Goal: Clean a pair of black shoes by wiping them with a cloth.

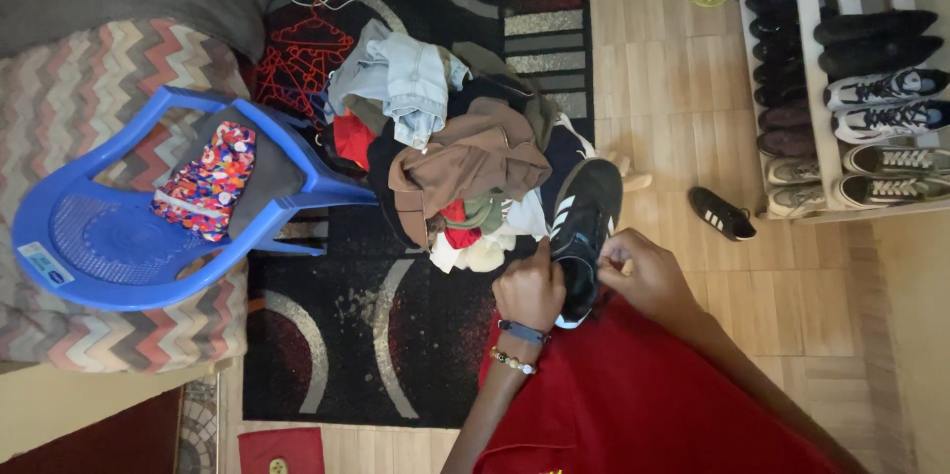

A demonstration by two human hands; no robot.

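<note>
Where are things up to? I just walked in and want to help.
Done: pairs line the shoe rack. In hand: both hands, left hand and right hand, hold a black sneaker at its laces. Left: its mate on the floor, and the clothes pile.

Plastic chair (109,246) at left of frame, clothes pile (445,157) on rug (366,335) at centre, shoe (584,227) between both hands low centre, shoe rack (821,68) upper right
</note>
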